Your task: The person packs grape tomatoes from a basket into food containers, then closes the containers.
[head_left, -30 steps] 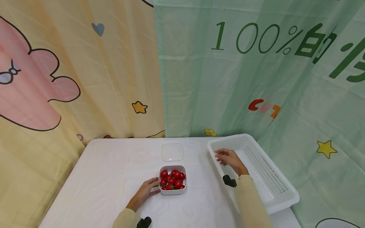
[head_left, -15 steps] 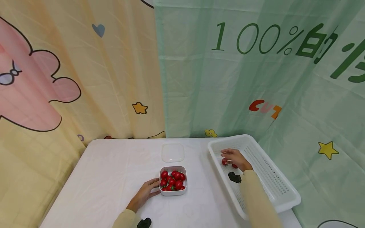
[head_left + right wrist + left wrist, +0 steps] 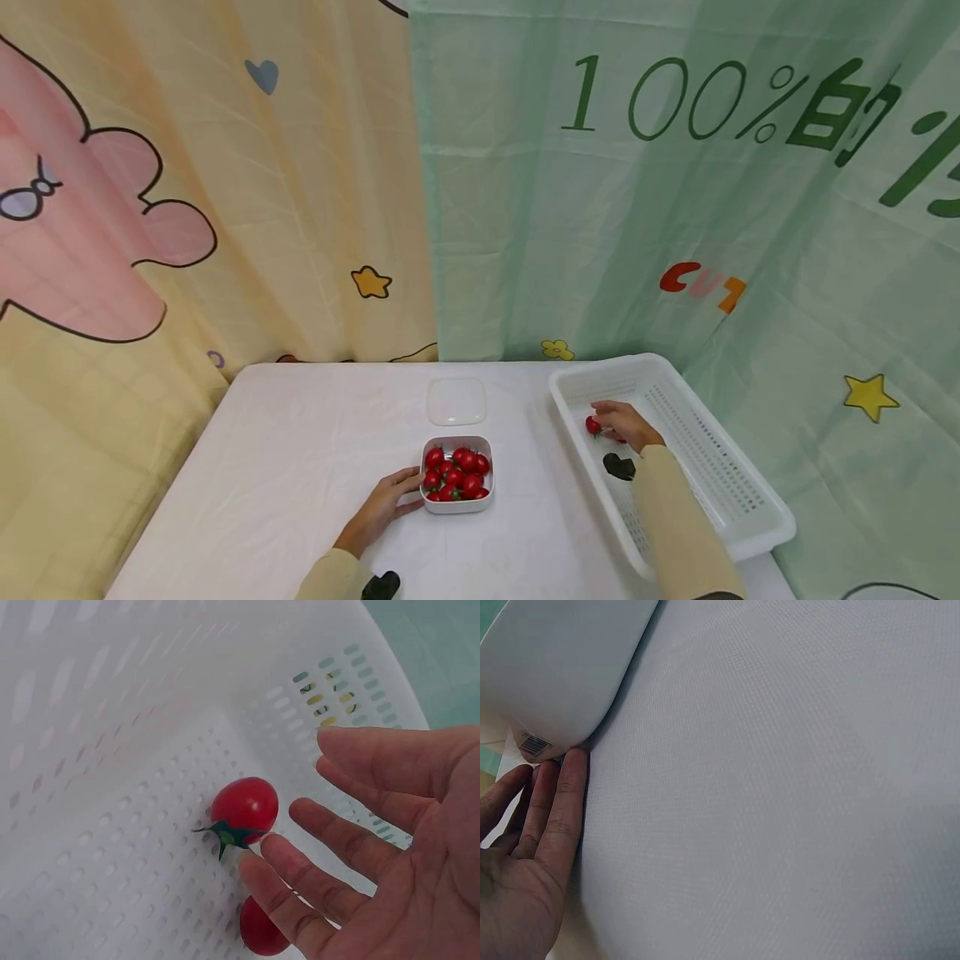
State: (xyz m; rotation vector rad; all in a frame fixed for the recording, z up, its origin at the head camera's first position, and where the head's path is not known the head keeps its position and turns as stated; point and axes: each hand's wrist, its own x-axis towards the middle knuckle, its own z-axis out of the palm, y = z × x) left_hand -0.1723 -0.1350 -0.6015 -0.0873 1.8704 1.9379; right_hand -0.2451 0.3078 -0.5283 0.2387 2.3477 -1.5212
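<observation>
Inside the white perforated basket (image 3: 720,433) on the right, my right hand (image 3: 630,425) reaches over two cherry tomatoes. In the right wrist view, one tomato (image 3: 247,802) with a green stem lies at my fingertips; the other tomato (image 3: 261,930) is partly hidden behind my fingers. The fingers are extended and spread, and nothing is gripped. My left hand (image 3: 381,506) rests its fingers against the left side of a small white container (image 3: 459,507) filled with red cherry tomatoes (image 3: 453,477). In the left wrist view, those fingertips meet its wall beside a barcode.
A clear flat lid (image 3: 456,402) lies behind the container on the white-covered table (image 3: 300,433). Printed curtains (image 3: 510,208) hang behind the table and along its sides. The basket's raised rim surrounds my right hand.
My right hand has moved right and down from the basket's left rim into the basket, and the tomatoes there have come into sight. My left hand stays at the container.
</observation>
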